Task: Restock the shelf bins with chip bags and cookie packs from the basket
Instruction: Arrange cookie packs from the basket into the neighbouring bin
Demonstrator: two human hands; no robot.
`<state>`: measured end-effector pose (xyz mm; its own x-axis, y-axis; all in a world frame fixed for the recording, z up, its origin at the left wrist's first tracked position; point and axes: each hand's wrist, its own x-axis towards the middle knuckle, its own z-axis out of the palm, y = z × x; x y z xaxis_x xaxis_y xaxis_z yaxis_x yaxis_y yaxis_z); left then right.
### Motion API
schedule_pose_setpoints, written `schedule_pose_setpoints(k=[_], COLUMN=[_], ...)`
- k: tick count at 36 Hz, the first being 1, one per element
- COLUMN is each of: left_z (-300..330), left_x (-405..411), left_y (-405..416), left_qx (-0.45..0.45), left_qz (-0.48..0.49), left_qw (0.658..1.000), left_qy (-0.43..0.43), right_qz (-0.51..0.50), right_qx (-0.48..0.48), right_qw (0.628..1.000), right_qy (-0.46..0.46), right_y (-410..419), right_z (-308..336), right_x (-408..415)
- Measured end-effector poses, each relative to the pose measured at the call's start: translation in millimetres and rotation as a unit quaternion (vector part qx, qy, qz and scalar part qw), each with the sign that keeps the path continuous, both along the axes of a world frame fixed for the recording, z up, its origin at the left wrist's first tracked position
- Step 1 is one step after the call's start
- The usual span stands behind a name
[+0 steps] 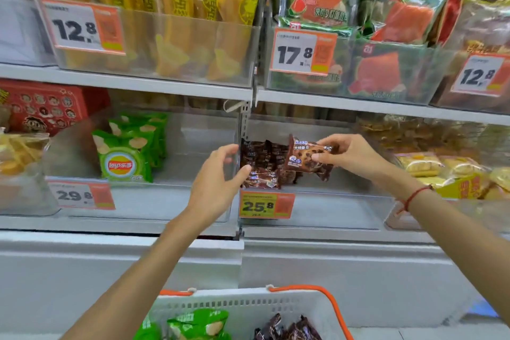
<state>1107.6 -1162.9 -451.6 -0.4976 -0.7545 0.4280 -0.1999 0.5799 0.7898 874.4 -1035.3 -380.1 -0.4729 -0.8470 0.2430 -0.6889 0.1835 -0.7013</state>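
My right hand (349, 154) pinches a brown chocolate-chip cookie pack (305, 156) and holds it above the clear shelf bin (331, 210) marked 25.8. Several brown cookie packs (262, 165) stand in that bin at its left side. My left hand (218, 182) rests against these packs and the bin's left wall, thumb on the front pack. To the left, green chip bags (125, 157) stand in the neighbouring clear bin (171, 201) marked 29.8. Below, a white basket (248, 309) with orange handles holds green chip bags (193, 326) and brown cookie packs (287, 328).
The upper shelf carries bins of yellow packs (165, 30) priced 12.8 and watermelon-print packs (358, 36) priced 17.8. A red box (41, 107) stands at left, yellow pastry packs (455, 174) at right. A grey shelf base (331, 270) runs below the bins.
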Motion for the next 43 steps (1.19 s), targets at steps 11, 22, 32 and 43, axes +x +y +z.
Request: schedule_pose_setpoints(k=[11,22,32,43], left_z=[-25.4,-24.1,-27.5,-28.6], left_x=[-7.1,-4.9,-3.8,-5.3], left_y=[-21.7,-29.6,-31.8,-30.8], left_qx=[-0.004,0.036,0.036,0.029], left_qz=[-0.006,-0.034,-0.037,-0.013], left_qw=[1.0,0.999,0.999,0.999], left_qy=[-0.012,0.007,0.007,0.0], right_qz=[-0.046,-0.013,0.022,-0.018], right_qx=[0.19,0.193,0.185,0.197], right_qw=[0.957,0.942,0.903,0.926], right_qy=[0.214,0.275,0.387,0.322], right_y=[-63.6,-102.1,-107.5,-121.0], right_z=[-51.9,-81.8,-72.5,-77.0], right_x=[-64.5,-53.3,-37.8,-39.1])
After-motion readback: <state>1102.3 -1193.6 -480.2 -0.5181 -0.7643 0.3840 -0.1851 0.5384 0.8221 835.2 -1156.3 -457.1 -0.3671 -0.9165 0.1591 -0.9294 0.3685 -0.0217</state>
